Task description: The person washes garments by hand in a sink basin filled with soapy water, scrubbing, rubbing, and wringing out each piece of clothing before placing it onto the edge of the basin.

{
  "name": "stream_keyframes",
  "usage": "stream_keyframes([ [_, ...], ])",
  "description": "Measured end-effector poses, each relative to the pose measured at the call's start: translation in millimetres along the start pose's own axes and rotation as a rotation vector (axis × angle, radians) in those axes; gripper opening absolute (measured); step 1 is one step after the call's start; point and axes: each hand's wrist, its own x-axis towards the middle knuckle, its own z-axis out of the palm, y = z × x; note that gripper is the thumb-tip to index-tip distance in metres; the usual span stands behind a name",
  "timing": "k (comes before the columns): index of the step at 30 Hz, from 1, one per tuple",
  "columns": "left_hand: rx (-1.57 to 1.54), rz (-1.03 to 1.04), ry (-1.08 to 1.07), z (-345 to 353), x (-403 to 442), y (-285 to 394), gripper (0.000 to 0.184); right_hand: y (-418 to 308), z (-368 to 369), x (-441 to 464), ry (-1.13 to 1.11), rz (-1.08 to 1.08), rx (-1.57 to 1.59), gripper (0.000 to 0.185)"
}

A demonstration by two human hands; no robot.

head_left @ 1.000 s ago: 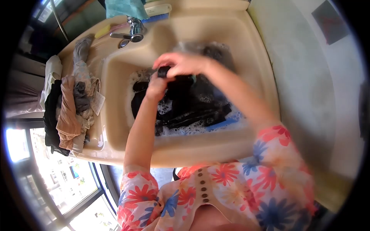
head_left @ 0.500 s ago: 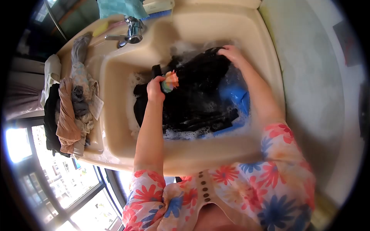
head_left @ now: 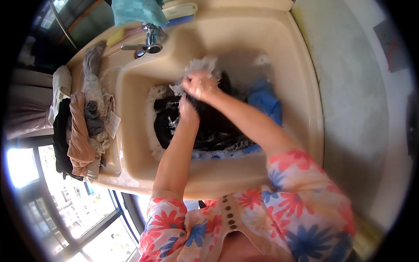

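A soaked black garment (head_left: 218, 122) lies bunched in sudsy water in the beige sink (head_left: 305, 113). My right hand (head_left: 201, 85), wet with foam and slightly blurred, is closed on a gathered part of it, left of the sink's middle. Just below, my left hand (head_left: 188, 110) is closed against the same dark cloth, its fingers partly hidden. White foam (head_left: 203, 64) piles up beyond my right hand. Blue cloth (head_left: 265, 100) sits in the water at the right of the garment. The peach and green flower-like item seen earlier in my left hand is hidden.
A chrome faucet (head_left: 152, 39) rises at the sink's back left, with a teal cloth (head_left: 137, 11) behind it. Several garments, including a tan one (head_left: 80, 131), drape over the left ledge. A pale wall (head_left: 353, 100) stands at the right.
My right hand has swung left from the far right side of the garment, drawing cloth up to my left hand. My left hand has shifted slightly nearer to me and right. More blue cloth shows.
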Motion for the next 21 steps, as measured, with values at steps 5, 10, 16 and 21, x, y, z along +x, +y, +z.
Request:
stream_keyframes([
  [5,-0.274,-0.022,-0.377,35.8,-22.2,7.4,0.027,8.7,1.2,-2.8,0.142,0.125,0.035,0.023],
  [10,0.136,-0.073,0.063,36.2,-23.4,13.6,0.028,21.6,-4.5,-15.9,0.029,0.206,0.143,0.029],
  [16,0.267,0.191,0.392,42.9,-32.8,87.2,0.02,148.7,-71.1,29.6,0.208,0.528,0.085,0.058],
  [21,0.711,0.159,0.395,54.3,-41.9,61.0,0.03,178.7,-35.2,10.9,-0.036,0.506,-0.084,0.047],
])
